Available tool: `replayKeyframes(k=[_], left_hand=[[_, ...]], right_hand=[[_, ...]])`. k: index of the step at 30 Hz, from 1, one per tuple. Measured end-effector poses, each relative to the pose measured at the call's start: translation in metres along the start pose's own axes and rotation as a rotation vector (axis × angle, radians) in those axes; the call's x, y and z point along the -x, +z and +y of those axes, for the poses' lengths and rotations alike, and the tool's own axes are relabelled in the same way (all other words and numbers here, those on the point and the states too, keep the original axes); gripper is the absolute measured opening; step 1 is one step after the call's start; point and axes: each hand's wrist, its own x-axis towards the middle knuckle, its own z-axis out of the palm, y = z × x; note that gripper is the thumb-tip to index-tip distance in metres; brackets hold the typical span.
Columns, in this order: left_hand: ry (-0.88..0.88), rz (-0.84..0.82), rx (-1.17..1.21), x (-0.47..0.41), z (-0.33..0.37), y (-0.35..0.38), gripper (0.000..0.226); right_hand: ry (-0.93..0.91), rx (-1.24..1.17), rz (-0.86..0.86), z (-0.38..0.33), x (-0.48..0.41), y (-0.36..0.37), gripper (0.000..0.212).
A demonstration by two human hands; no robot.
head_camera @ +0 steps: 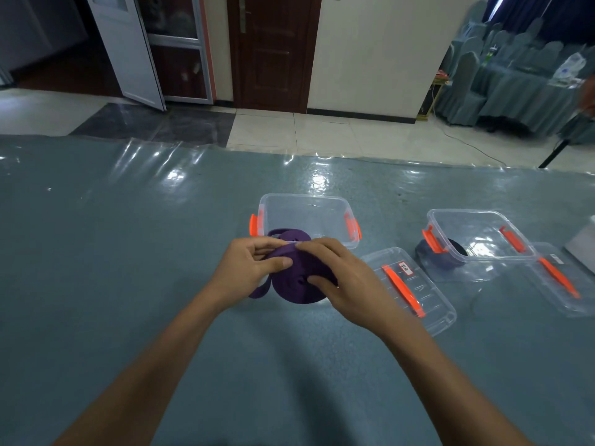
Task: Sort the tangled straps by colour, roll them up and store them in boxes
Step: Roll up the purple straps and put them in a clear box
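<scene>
A purple strap (294, 286), wound into a thick roll, is held just above the table in front of me. My left hand (248, 268) pinches its upper left side, thumb on the outer wrap. My right hand (335, 272) grips the roll from the right, thumb pressed on its flat face. A loose tail of the strap hangs down at the lower left. Right behind the roll stands a clear box (307, 217) with orange clips. A second clear box (476, 236) stands to the right, with a dark blue rolled strap (429, 254) at its near left corner.
Two clear lids with orange handles lie flat on the table, one lid (409, 286) near my right hand and another lid (560, 278) at the far right. The table has a blue-grey cover (128, 252) under shiny plastic. Draped chairs stand at the back right.
</scene>
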Motion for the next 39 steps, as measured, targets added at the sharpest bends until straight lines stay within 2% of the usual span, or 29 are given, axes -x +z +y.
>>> replayKeyframes(k=[5, 8, 13, 16, 17, 19, 22, 24, 28, 33, 39], left_hand=[[-0.02, 0.057, 0.133, 0.0, -0.008, 0.014, 0.027], [0.016, 0.147, 0.206, 0.001, -0.01, 0.025, 0.024], [0.128, 0.289, 0.091, -0.001, -0.02, 0.048, 0.024], [0.121, 0.354, 0.017, -0.005, -0.031, 0.052, 0.028], [0.103, 0.359, 0.013, -0.008, -0.034, 0.05, 0.025], [0.051, 0.367, 0.025, -0.018, -0.04, 0.045, 0.023], [-0.021, 0.391, 0.037, -0.033, -0.046, 0.037, 0.023], [-0.066, 0.38, 0.007, -0.044, -0.05, 0.034, 0.022], [-0.173, 0.321, -0.078, -0.064, -0.057, 0.038, 0.021], [-0.187, 0.316, -0.026, -0.087, -0.062, 0.047, 0.02], [-0.245, 0.484, -0.024, -0.136, -0.075, 0.059, 0.012]], right_hand=[[0.09, -0.278, 0.147, 0.009, 0.001, 0.006, 0.06], [0.223, -0.545, 0.286, 0.009, 0.002, 0.011, 0.061], [0.403, -0.914, 0.403, 0.007, -0.006, 0.022, 0.057], [0.489, -1.002, 0.437, 0.005, -0.008, 0.036, 0.057], [0.497, -0.964, 0.435, 0.006, -0.009, 0.04, 0.057], [0.435, -0.704, 0.409, 0.013, -0.009, 0.043, 0.06], [0.226, -0.228, 0.173, 0.03, -0.007, 0.046, 0.089], [0.14, -0.041, 0.051, 0.041, -0.007, 0.049, 0.102], [0.146, 0.012, -0.008, 0.063, -0.014, 0.049, 0.105], [0.14, 0.004, -0.02, 0.082, -0.03, 0.044, 0.1], [0.162, -0.023, 0.019, 0.118, -0.058, 0.032, 0.095]])
